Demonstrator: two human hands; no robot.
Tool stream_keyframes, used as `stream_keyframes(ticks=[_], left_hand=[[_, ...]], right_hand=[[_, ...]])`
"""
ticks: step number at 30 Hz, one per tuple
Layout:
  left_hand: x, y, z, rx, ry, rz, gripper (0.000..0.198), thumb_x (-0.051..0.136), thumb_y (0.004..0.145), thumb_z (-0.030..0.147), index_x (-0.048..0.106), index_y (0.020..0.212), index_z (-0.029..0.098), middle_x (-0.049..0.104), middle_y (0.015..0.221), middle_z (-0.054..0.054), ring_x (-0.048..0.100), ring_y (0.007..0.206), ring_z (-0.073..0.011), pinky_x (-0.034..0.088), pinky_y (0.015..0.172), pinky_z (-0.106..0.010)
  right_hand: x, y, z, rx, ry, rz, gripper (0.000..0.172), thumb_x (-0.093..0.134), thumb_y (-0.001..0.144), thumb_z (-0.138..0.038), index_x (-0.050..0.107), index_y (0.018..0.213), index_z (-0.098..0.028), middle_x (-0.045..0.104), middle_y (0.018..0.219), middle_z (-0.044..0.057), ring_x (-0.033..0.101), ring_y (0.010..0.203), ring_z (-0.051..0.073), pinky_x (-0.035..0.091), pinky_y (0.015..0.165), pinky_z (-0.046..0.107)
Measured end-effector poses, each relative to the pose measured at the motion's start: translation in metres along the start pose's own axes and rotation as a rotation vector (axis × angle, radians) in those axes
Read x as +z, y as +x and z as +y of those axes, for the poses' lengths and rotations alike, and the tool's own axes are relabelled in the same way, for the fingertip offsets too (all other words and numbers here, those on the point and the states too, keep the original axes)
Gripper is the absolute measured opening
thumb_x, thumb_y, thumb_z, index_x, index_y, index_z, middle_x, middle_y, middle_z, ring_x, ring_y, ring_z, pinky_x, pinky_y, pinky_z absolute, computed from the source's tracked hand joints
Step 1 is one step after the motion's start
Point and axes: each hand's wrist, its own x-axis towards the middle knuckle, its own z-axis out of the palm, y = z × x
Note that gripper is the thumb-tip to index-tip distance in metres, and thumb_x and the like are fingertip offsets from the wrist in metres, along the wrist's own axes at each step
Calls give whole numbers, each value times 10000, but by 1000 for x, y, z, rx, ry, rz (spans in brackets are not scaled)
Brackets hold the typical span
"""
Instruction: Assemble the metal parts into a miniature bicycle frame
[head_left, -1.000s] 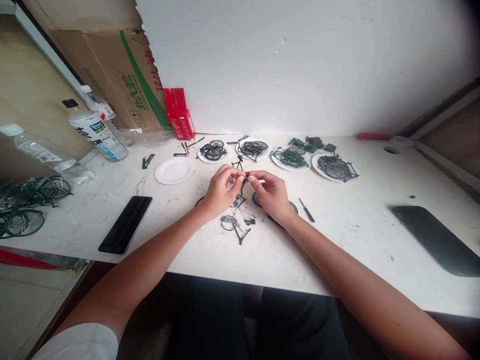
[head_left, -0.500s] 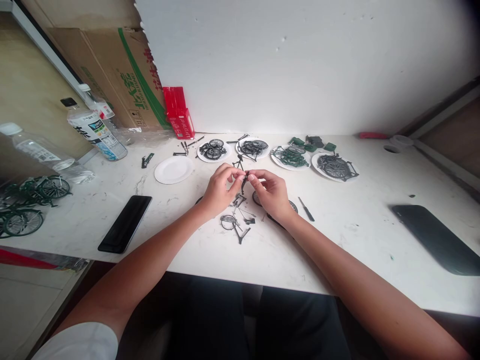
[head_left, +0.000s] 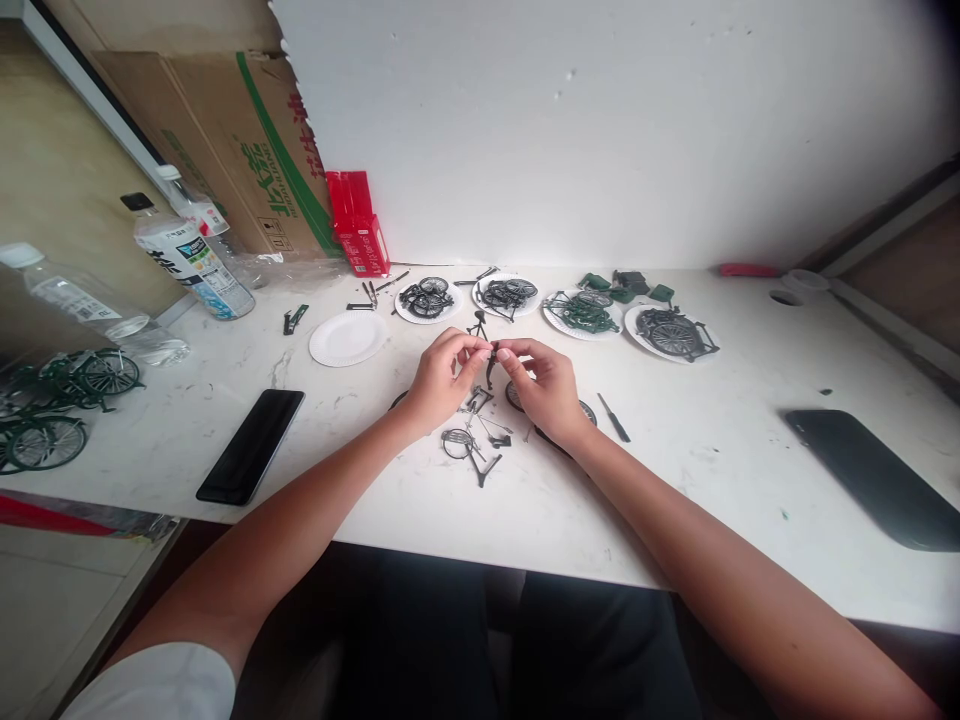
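My left hand and my right hand meet over the middle of the table. Both have thumb and fingers pinched on one small dark model bicycle part, which sticks out above and below the fingertips. Its middle is hidden, so its exact kind is unclear. Just below lie loose miniature bicycle parts: a thin ring-shaped piece, a forked piece and a small dark rectangular frame. Black model wheels show partly from under my right hand and wrist.
Behind the hands stand paper plates of bicycle parts, black and green, and a bare white plate. A thin dark tool lies right. Phone, bottles and green model bicycles are left; a dark slab lies far right.
Both hands stay in place with the same pinch. The lower end of the held part has shifted slightly to the right.
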Motion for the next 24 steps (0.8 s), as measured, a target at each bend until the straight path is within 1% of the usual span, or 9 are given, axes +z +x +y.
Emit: stream_keyframes(ticks=[4,8,12,14,17,19,22,24], left_hand=[[2,1,-2,-170,-162,-17,217,695,980,391,757,1021,187,732,1044,-78,660,917,-179,485,727,-290],[1,3,-1,-332,-306,-57,303,754,925,434,768,1045,156,756,1042,-94,661,938,-188,498,798,-297],[1,5,2,-423,-456,-64,353,847,830,434,742,1003,145,744,998,-83,665,942,-183,507,877,-309],[1,6,3,-438,-503,-57,373,880,792,422,721,989,148,725,972,-68,660,921,-168,510,849,-292],[2,6,4,-461,-546,-57,405,905,765,420,702,988,149,695,927,-48,643,847,-139,500,744,-256],[2,6,5,-486,-576,-55,433,925,742,424,681,974,153,675,892,-30,623,764,-116,483,677,-243],[0,6,8,-551,-615,-58,490,959,693,437,619,920,165,659,853,-3,577,633,-79,450,602,-239],[-1,5,9,-601,-632,-69,529,972,671,449,583,900,173,659,829,6,559,584,-69,424,568,-237]], right_hand=[[0,0,1,-15,-5,-5,432,664,970,-637,794,1073,-238,806,1128,83,733,1018,254,565,834,386],[-1,0,2,-46,-18,-1,420,658,979,-624,792,1081,-240,805,1116,77,732,1015,249,562,822,379],[-2,0,2,-70,-17,1,377,662,990,-591,787,1075,-245,800,1102,73,732,996,243,558,808,371],[-2,0,2,-81,-14,-2,365,665,991,-584,785,1069,-248,798,1097,73,732,993,243,558,806,372],[-3,1,2,-101,-4,-9,352,666,992,-577,784,1061,-253,795,1090,72,731,997,245,560,810,376],[-4,1,3,-118,1,-11,345,670,992,-573,785,1054,-254,795,1087,71,729,1004,246,561,815,379],[-5,1,3,-139,-6,-14,341,670,993,-572,791,1047,-258,797,1076,72,727,1005,248,561,820,385],[-5,1,3,-153,-16,-13,333,666,997,-567,797,1038,-263,797,1058,73,723,985,247,560,816,390]])
